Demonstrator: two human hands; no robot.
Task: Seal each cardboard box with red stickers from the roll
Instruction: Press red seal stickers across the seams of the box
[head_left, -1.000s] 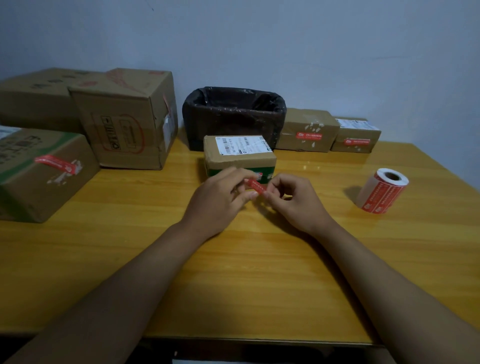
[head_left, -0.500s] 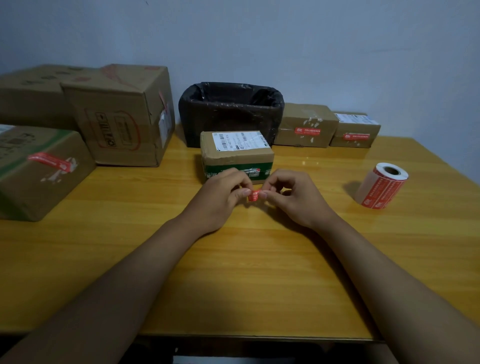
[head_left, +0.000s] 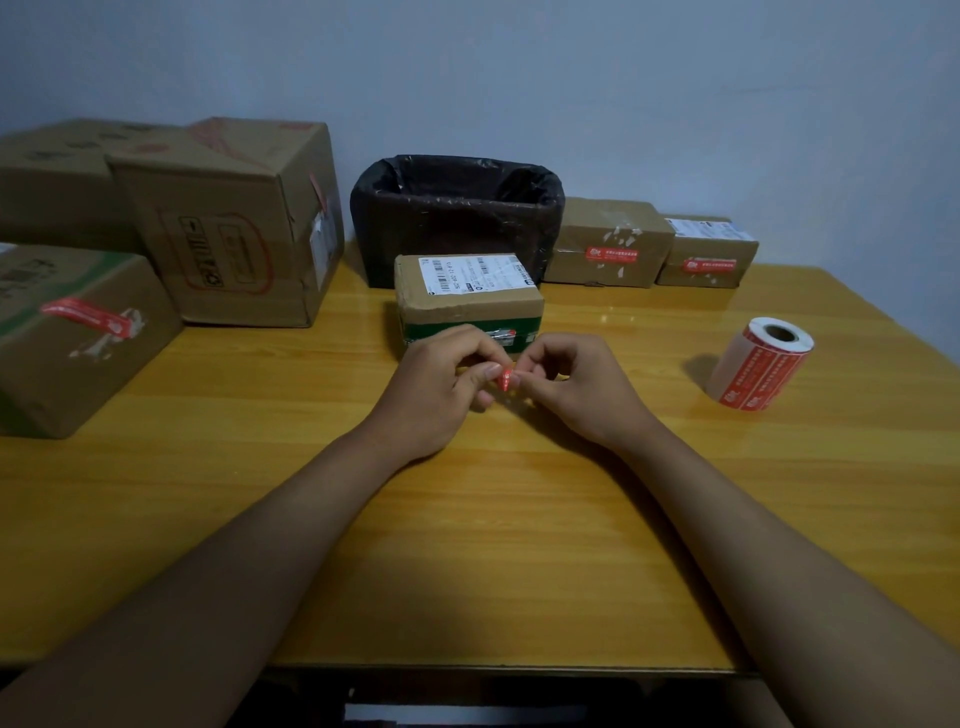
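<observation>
Dim, bluish cast, light coming from above. Glare streaking across the table (head_left: 597, 499) top; roll (head_left: 759, 365) throwing a shadow leftward. Wide-angle lens bowing the edges, corners softening, mild noise showing.

A parcel-packing spot: taped cardboard boxes (head_left: 234, 223) crowd a wooden table (head_left: 519, 545)

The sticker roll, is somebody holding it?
No, the sticker roll lies alone on the table, while both hands pinch a small red sticker.

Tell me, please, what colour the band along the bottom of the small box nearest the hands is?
Green, on the small box; it shows best in the head view.
</observation>
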